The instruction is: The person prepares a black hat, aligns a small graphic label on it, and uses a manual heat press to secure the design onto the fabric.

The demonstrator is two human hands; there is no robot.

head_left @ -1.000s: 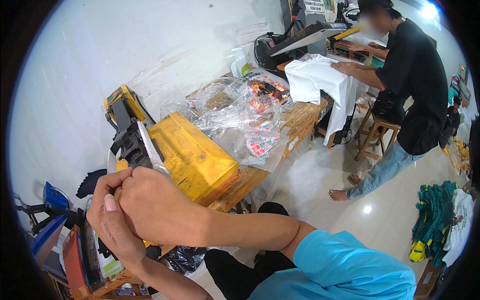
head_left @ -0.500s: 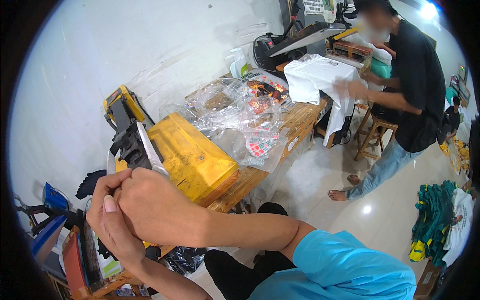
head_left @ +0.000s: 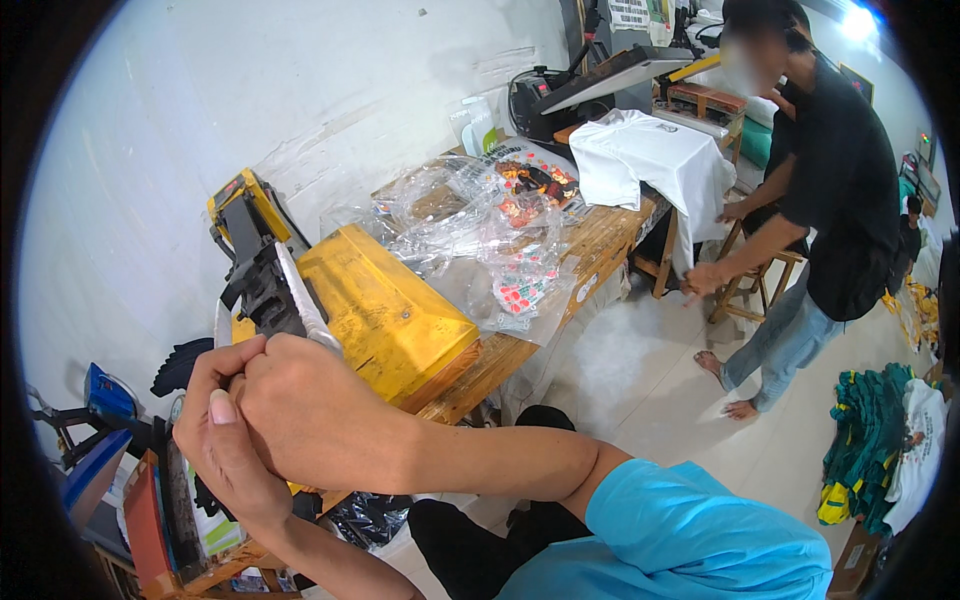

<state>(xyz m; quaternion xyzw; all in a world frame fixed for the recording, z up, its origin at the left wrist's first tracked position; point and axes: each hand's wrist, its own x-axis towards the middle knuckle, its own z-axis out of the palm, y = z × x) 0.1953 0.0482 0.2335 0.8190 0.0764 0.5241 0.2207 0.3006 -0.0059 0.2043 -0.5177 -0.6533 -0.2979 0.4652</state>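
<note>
My right hand (head_left: 315,405) and my left hand (head_left: 230,450) are closed together at the end of the white-wrapped handle (head_left: 308,302) of a yellow heat press (head_left: 380,300). The handle's sides run in under my fingers, and its grip is hidden behind them. Both forearms reach in from the lower right, the right one crossing above the left. The press's lid is down, and its black lever arm (head_left: 272,295) leans toward me. What lies inside the press cannot be seen.
Crumpled clear plastic bags (head_left: 460,225) and printed sheets (head_left: 535,185) lie on the wooden table (head_left: 590,245). Another person stands at the right by a white T-shirt (head_left: 640,150) on a second, raised press. Green garments (head_left: 865,440) pile up at far right; a blue-and-black press (head_left: 105,400) stands left.
The other person has stepped rightward and lowered their hands along the white T-shirt's hanging edge, which now drapes flatter. My hands and the yellow press keep the same position.
</note>
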